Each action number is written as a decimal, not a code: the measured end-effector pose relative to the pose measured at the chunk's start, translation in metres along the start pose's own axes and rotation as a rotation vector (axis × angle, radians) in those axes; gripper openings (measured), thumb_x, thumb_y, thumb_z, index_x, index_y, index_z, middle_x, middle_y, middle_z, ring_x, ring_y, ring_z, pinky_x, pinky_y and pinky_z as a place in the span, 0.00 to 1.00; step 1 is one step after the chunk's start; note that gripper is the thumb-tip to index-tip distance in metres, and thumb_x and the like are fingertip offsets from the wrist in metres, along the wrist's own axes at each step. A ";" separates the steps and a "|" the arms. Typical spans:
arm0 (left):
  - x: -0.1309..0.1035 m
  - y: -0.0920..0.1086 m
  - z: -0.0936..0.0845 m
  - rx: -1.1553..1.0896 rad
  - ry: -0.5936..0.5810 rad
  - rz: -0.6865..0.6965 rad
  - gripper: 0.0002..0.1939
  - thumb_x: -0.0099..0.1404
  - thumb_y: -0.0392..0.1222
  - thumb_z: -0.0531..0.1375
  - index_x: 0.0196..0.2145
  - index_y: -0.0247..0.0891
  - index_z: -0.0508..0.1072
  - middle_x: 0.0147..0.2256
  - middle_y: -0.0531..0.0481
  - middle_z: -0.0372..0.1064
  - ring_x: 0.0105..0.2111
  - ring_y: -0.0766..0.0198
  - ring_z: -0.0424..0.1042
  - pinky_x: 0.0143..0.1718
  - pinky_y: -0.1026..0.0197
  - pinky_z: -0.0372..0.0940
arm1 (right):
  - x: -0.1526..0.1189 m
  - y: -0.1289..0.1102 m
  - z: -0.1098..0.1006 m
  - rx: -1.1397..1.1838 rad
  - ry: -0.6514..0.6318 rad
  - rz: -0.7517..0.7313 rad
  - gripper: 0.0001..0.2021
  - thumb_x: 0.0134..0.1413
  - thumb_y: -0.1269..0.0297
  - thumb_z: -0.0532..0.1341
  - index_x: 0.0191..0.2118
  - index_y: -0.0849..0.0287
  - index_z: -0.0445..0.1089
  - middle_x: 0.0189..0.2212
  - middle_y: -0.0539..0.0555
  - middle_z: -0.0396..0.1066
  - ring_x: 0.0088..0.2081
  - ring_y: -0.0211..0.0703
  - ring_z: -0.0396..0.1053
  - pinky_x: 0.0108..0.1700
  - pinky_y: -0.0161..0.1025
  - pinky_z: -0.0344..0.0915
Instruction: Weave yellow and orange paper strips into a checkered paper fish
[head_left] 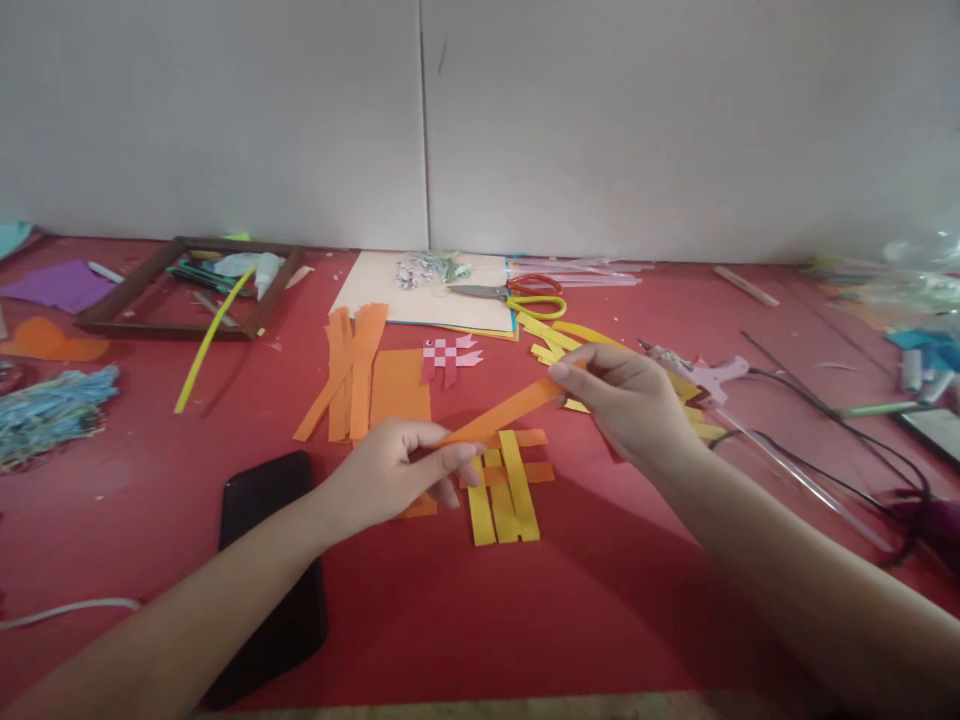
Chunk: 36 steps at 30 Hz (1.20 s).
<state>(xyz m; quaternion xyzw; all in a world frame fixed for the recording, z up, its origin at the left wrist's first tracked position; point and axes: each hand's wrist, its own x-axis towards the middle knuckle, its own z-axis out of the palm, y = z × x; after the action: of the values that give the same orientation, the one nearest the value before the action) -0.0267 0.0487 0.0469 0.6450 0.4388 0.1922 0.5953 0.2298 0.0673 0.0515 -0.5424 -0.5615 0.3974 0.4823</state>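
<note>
You hold an orange strip (510, 408), flat, narrow and matte like paper, on a slant between both hands. Your left hand (412, 468) pinches its lower end between thumb and fingers; your right hand (619, 393) pinches its upper end. Directly below the strip is the woven piece (510, 500) — straight yellow bands crossed by orange ones — flat on the smooth red tabletop (600, 640). Beyond your left hand lie loose orange strips (341, 375), overlapping at angles, and a rectangular orange sheet (401, 380). Past these rests a pink checkered fish (450, 355) with pointed tail ends. Note the obscured areas: your left fingers cover the near end of the strip and a corner of the woven piece, so whether the strip touches the weave cannot be told. Your right hand partly hides the yellow strips (547, 335); your left forearm crosses the black phone (292, 620). The clear plastic (900, 270) at far right is blurred.
</note>
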 end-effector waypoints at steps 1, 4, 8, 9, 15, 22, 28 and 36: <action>0.002 -0.002 0.000 -0.026 0.015 -0.006 0.23 0.67 0.59 0.56 0.32 0.36 0.78 0.30 0.47 0.77 0.25 0.66 0.76 0.29 0.66 0.68 | 0.004 0.006 -0.005 0.039 0.022 0.025 0.15 0.47 0.50 0.69 0.28 0.57 0.72 0.22 0.48 0.69 0.24 0.35 0.66 0.29 0.35 0.65; 0.008 -0.008 0.002 -0.158 0.089 -0.010 0.24 0.69 0.60 0.54 0.36 0.34 0.76 0.36 0.43 0.77 0.27 0.66 0.76 0.31 0.64 0.71 | 0.008 0.018 -0.011 0.081 0.068 0.038 0.16 0.46 0.49 0.70 0.28 0.57 0.70 0.21 0.47 0.68 0.24 0.35 0.65 0.29 0.35 0.64; 0.011 -0.008 0.006 -0.460 0.129 -0.019 0.21 0.69 0.53 0.57 0.52 0.38 0.63 0.42 0.41 0.75 0.29 0.63 0.76 0.32 0.61 0.72 | -0.008 0.004 0.002 -0.063 0.110 -0.117 0.15 0.50 0.53 0.68 0.26 0.56 0.66 0.19 0.46 0.65 0.21 0.34 0.62 0.24 0.34 0.60; 0.011 -0.008 0.007 -0.538 0.098 -0.025 0.21 0.68 0.52 0.58 0.53 0.40 0.61 0.43 0.41 0.74 0.30 0.62 0.77 0.33 0.59 0.73 | -0.015 -0.002 0.008 -0.112 0.073 -0.197 0.14 0.51 0.56 0.68 0.25 0.56 0.65 0.20 0.46 0.65 0.21 0.34 0.62 0.24 0.34 0.60; 0.009 -0.009 0.011 -0.725 -0.065 -0.139 0.14 0.65 0.47 0.63 0.41 0.39 0.64 0.34 0.53 0.68 0.32 0.69 0.73 0.39 0.63 0.70 | -0.042 -0.012 0.042 -0.385 -0.226 -0.849 0.08 0.58 0.66 0.64 0.29 0.57 0.65 0.27 0.51 0.72 0.31 0.39 0.69 0.35 0.38 0.66; 0.006 -0.010 0.018 -0.743 -0.150 -0.143 0.20 0.61 0.55 0.66 0.41 0.39 0.68 0.34 0.54 0.65 0.30 0.71 0.69 0.33 0.67 0.68 | -0.047 0.008 0.054 -0.693 -0.236 -0.916 0.11 0.57 0.58 0.64 0.28 0.57 0.67 0.30 0.52 0.74 0.33 0.43 0.64 0.39 0.43 0.60; 0.011 -0.015 0.014 -0.339 0.053 0.017 0.17 0.68 0.55 0.56 0.40 0.37 0.69 0.26 0.55 0.65 0.21 0.71 0.62 0.27 0.67 0.63 | -0.039 0.001 0.041 -0.493 -0.226 -0.868 0.10 0.56 0.57 0.65 0.35 0.57 0.69 0.35 0.53 0.75 0.35 0.42 0.68 0.41 0.43 0.62; 0.007 -0.014 0.011 0.332 0.192 0.313 0.16 0.74 0.46 0.46 0.46 0.39 0.72 0.37 0.49 0.75 0.35 0.64 0.72 0.38 0.64 0.64 | -0.017 -0.003 0.019 -0.302 -0.314 -0.406 0.15 0.53 0.57 0.67 0.45 0.57 0.70 0.37 0.54 0.75 0.37 0.40 0.71 0.40 0.39 0.69</action>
<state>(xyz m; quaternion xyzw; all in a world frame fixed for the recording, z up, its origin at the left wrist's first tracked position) -0.0189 0.0459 0.0295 0.7729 0.4137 0.2678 0.3997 0.2096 0.0517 0.0488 -0.4166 -0.7790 0.2836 0.3730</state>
